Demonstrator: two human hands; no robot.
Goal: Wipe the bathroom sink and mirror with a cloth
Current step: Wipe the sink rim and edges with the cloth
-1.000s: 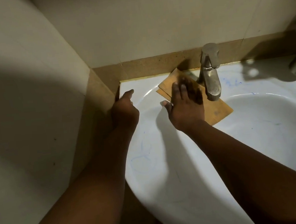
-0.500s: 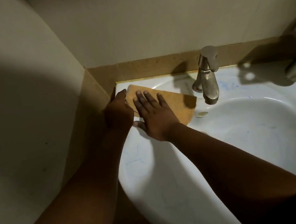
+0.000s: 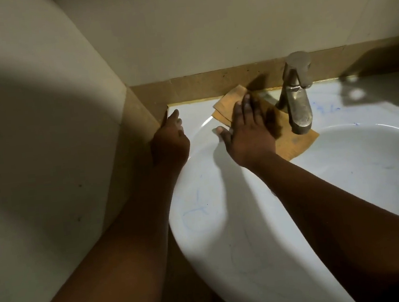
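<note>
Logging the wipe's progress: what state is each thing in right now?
cloth: folded flat on the sink's rim by the tap, under the right hand
right hand: fingers straight, pressing the cloth
left hand: resting on the sink's left edge
sink: faint blue marks remain
tap: no water running

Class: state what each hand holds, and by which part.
Neither grips anything: right hand presses the cloth's middle flat; left hand rests on sink rim.

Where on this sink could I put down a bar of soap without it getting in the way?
The flat sink rim right of the tap is bare apart from faint blue marks. Left of the tap is crowded: the right hand presses the cloth there, and the left hand rests at the corner.
</note>
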